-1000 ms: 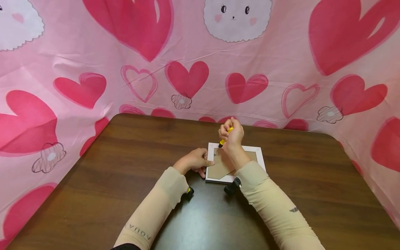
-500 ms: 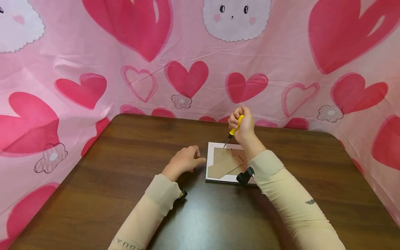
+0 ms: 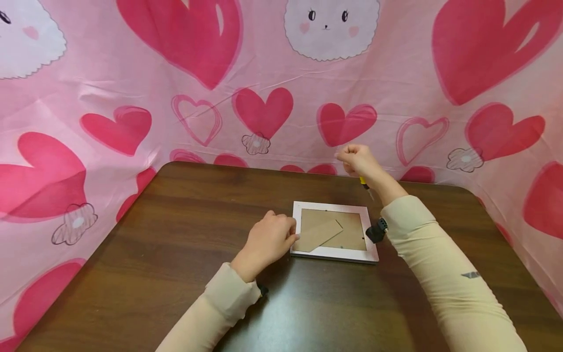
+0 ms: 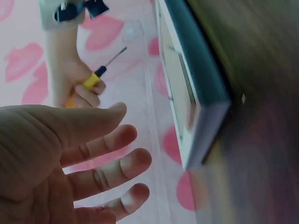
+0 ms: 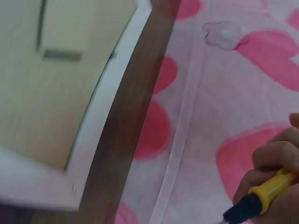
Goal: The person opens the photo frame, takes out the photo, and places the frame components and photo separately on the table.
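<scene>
A white picture frame (image 3: 347,254) lies back up on the table, with its brown backing board (image 3: 314,217) and angled stand leg (image 3: 321,235) showing. My left hand (image 3: 269,239) is by the frame's left edge; in the left wrist view its fingers are spread and loosely bent, holding nothing. Above and beyond the frame's far right corner, my right hand (image 3: 362,164) grips a yellow and black screwdriver (image 4: 92,80) by its handle. The screwdriver's shaft sticks out from the hand, away from the backing. Small dark tabs (image 3: 363,238) sit along the frame's inner edge.
The dark wooden table (image 3: 198,210) surrounds the frame on all sides. A pink cloth (image 3: 303,122) printed with hearts hangs behind the table's far edge. A black wrist camera (image 3: 377,230) is strapped at the right sleeve.
My right hand has lifted the screwdriver off the frame's upper left and moved right, turning it. My left hand let go of the frame's edge, drew back, then came near it again.
</scene>
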